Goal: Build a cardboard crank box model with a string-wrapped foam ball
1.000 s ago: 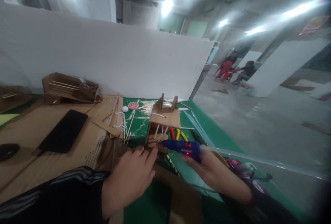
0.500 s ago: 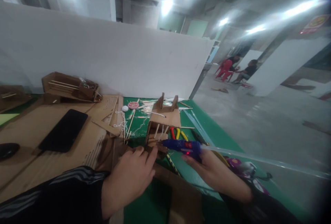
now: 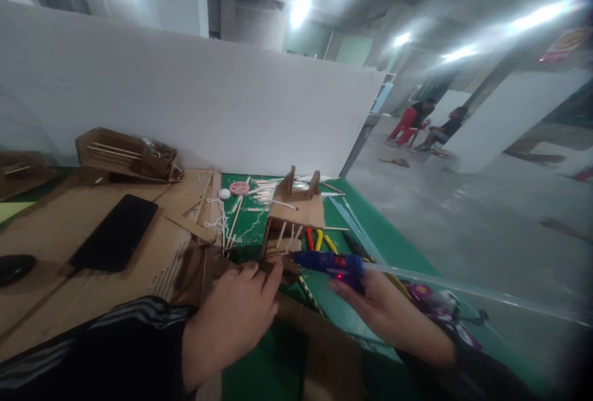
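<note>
A small cardboard structure [image 3: 299, 209] with two upright tabs on top and thin sticks inside stands on the green table. My left hand [image 3: 238, 314] rests at its lower front edge, with the fingertips against the cardboard; whether they pinch a small piece is hard to see. In my right hand [image 3: 375, 302] is a blue glue gun [image 3: 328, 262] with a red light lit and a long clear glue stick out of its back. The nozzle points left, close to my left fingertips at the structure's lower part.
Left of my hands, a phone [image 3: 115, 234] lies on cardboard sheets [image 3: 50, 228], with another cardboard model [image 3: 130, 157] behind. Sticks, string and a red round item [image 3: 239, 188] lie beyond. Pliers [image 3: 319, 240] sit right of the structure. Two people sit far off.
My right hand and the glue gun have shifted very slightly to the right. My left hand and the cardboard structure look unchanged.
</note>
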Motion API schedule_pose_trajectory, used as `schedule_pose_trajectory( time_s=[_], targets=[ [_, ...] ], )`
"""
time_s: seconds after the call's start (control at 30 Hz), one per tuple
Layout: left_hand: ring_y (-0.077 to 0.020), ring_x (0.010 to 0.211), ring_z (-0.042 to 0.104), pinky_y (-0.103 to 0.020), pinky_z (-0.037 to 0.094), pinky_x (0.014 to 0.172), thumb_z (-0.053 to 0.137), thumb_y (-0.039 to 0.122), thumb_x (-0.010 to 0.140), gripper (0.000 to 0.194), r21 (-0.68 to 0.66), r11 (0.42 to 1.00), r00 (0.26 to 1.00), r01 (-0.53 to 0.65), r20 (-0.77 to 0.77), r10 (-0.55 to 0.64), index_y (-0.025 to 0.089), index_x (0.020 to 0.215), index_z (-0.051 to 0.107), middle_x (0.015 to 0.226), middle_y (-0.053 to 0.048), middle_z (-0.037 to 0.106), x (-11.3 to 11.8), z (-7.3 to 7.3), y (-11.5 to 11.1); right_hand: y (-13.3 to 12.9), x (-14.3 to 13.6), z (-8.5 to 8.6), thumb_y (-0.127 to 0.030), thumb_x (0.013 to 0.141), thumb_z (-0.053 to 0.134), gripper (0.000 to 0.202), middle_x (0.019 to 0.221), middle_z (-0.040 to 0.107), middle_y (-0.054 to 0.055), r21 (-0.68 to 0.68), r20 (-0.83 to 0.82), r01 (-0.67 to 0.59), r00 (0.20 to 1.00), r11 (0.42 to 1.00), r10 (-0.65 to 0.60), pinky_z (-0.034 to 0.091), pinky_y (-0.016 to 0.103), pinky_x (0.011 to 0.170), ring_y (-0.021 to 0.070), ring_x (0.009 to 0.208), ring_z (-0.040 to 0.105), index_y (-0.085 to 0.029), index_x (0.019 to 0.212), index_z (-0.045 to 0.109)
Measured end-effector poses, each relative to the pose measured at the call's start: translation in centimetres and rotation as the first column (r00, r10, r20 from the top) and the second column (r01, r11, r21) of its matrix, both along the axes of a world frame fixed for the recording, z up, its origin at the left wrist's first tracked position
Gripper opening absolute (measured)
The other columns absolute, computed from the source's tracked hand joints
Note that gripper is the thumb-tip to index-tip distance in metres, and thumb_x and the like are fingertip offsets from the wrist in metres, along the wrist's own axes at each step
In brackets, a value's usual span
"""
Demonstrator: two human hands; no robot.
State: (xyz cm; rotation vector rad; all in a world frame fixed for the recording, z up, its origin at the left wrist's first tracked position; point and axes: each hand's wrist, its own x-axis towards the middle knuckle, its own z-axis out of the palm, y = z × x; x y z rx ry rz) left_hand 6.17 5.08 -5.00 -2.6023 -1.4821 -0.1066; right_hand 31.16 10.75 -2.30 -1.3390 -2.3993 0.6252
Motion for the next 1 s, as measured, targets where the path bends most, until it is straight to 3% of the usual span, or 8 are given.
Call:
schedule_pose_trajectory(
  time_s=[0.6, 1.0],
  targets=[
    [-0.0318, 0.100, 0.061, -0.042, 0.055, 0.070, 0.041, 0.026, 0.094, 0.056, 0.002, 1.000, 1.000, 0.000, -0.005, 0.000, 0.005, 0.145, 0.033, 0.108, -0.018, 0.068, -0.03, 0.04, 0.02, -0.05, -0.19, 0.28, -0.047, 0.094, 0.047, 0.036, 0.064, 0.058, 0.000, 0.024, -0.034, -0.017, 0.999, 1.000, 0.018, 0.044, 0.028, 0.053, 0.0158, 0.056, 0.050, -0.017, 0.082, 0.062],
    [-0.0312, 0.098, 0.062, -0.041, 0.054, 0.070, 0.043, 0.026, 0.093, 0.055, 0.011, 1.000, 1.000, -0.002, 0.002, 0.002, 0.005, 0.144, 0.035, 0.105, -0.017, 0.068, 0.01, -0.02, 0.13, 0.06, -0.30, 0.30, -0.048, 0.094, 0.047, 0.034, 0.069, 0.061, 0.002, 0.009, -0.063, -0.009, 0.998, 1.000, 0.010, 0.048, 0.030, 0.060, 0.0194, 0.062, 0.056, -0.018, 0.089, 0.062]
  ],
)
